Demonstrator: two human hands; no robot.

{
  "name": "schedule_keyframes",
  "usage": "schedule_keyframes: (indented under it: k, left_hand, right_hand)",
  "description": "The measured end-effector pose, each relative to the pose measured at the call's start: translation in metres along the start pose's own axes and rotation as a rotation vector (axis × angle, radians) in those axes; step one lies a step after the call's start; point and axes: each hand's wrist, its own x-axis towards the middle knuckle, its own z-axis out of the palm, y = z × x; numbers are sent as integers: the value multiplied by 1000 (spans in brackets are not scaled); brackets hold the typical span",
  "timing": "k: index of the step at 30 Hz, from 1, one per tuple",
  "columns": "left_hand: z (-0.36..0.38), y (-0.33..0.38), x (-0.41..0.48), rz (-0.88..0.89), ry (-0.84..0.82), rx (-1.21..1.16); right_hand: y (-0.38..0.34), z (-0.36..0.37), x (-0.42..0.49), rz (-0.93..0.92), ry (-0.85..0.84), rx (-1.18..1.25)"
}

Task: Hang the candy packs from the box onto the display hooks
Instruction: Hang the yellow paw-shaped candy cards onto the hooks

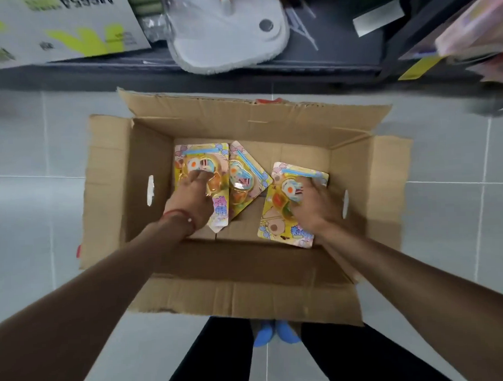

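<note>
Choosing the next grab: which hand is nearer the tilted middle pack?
Left. Left hand on the left pack, overlapping the middle pack; right hand on the separate right pack.

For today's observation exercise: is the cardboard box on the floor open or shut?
Open. The flaps of the cardboard box are folded outward, and candy packs lie visible on its bottom.

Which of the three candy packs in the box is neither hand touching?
The middle pack, tilted diagonally; the left hand rests on the left pack, the right hand on the right pack.
</note>
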Motion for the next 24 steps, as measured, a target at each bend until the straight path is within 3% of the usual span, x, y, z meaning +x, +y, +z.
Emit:
schedule_keyframes:
  k: [5,10,16,20,24]
  left_hand:
    - [3,-19,81,46,52,103]
    - [6,-27,122,40,32,202]
    - [7,-31,115,12,43,287]
    - [-3,-26,91,20,-60,368]
    - [-18,-14,53,39,-97,366]
  right_hand:
    - [11,25,60,-93,44,-214]
    - [21,38,73,-107,81,-216]
    - [21,35,71,-58,157,-307]
    - [8,17,62,-43,101,-454]
    - [-6,-3,22,-88,62,-383]
